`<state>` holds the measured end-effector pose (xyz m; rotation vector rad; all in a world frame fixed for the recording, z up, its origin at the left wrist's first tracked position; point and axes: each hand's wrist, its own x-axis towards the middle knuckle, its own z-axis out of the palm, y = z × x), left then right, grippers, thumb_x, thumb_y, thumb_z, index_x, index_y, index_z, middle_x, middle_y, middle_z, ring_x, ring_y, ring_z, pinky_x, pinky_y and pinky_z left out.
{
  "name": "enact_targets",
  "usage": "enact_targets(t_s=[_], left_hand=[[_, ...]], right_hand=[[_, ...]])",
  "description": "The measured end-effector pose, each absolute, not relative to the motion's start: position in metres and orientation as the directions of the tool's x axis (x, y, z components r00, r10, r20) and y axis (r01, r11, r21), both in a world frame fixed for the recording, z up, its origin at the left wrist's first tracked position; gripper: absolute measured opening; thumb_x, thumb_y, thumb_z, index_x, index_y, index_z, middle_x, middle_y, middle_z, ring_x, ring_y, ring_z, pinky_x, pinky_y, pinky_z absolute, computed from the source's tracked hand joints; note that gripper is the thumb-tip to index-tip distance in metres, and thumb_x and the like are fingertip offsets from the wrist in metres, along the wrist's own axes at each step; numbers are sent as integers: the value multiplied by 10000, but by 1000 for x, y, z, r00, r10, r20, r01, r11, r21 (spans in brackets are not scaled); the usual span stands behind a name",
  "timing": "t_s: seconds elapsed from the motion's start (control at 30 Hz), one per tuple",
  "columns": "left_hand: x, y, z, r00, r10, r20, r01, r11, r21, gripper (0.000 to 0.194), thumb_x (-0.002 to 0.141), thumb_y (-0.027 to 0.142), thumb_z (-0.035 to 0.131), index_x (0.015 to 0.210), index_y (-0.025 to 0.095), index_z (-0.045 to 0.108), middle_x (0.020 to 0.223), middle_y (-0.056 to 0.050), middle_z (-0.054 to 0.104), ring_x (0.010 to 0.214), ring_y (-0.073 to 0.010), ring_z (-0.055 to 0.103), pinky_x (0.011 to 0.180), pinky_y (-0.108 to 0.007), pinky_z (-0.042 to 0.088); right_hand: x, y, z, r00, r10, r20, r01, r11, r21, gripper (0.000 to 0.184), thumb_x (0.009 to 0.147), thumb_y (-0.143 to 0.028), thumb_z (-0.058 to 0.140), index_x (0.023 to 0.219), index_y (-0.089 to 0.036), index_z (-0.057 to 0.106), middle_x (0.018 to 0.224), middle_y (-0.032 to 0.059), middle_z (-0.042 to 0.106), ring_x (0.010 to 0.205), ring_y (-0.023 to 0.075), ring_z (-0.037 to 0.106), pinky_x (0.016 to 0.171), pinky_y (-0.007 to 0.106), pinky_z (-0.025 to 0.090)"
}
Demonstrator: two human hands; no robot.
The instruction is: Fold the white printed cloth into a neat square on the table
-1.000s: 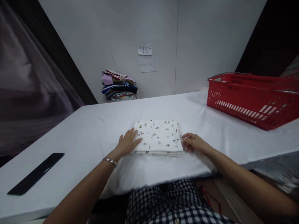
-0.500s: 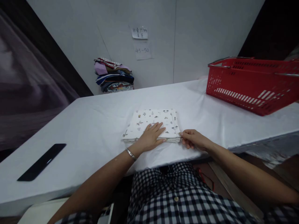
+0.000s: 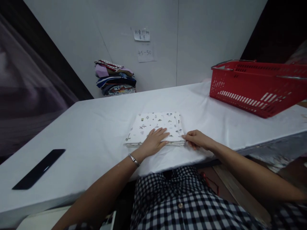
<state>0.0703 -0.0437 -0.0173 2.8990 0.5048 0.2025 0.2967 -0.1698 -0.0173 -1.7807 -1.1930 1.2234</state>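
Observation:
A white cloth (image 3: 153,123) with small plant prints lies folded into a layered rectangle near the table's front edge. My left hand (image 3: 154,140) rests flat on its near part, fingers spread. At the cloth's near right corner, my right hand (image 3: 195,139) pinches the edge between thumb and forefinger, its other fingers curled under. How many layers the pinch takes in cannot be seen.
A red plastic basket (image 3: 251,89) with metal handles stands at the right on the white-covered table (image 3: 96,134). A flat black object (image 3: 39,169) lies at the left. Several folded fabrics (image 3: 116,78) are stacked by the wall beneath paper signs (image 3: 145,52).
My left hand has moved right from the cloth's left edge onto its near part. My right hand, beside the cloth earlier, has taken hold of the near right corner. The view has tilted down.

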Motion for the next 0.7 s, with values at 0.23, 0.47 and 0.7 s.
enact_targets(t_s=[0.23,0.47,0.7], left_hand=[[69,-41,-21,937,318,141,292,-939,181,464,911,458,344,1344,290,353,1440,-12,329,1330,-200,261,1086,-430,199],[70,-45,-19,923,330,198,291,-935,203,386,925,401,330,1272,278,449,1368,2,439,1285,-193,344,1060,-430,261],[71,-45,-20,917,348,197,306,-928,214,373,941,364,297,1257,265,469,1353,7,459,1272,-187,363,1052,-423,276]], right_hand=[[297,-165,-19,96,908,-409,309,-417,-854,419,786,-550,521,595,-179,475,434,-23,494,313,60,406,312,202,198],[294,-162,-2,137,906,-401,258,-423,-868,376,773,-489,575,574,-191,462,418,-30,480,318,54,388,317,203,163],[294,-162,-8,125,895,-429,300,-446,-843,409,745,-535,594,563,-188,476,457,-7,511,338,60,392,322,217,168]])
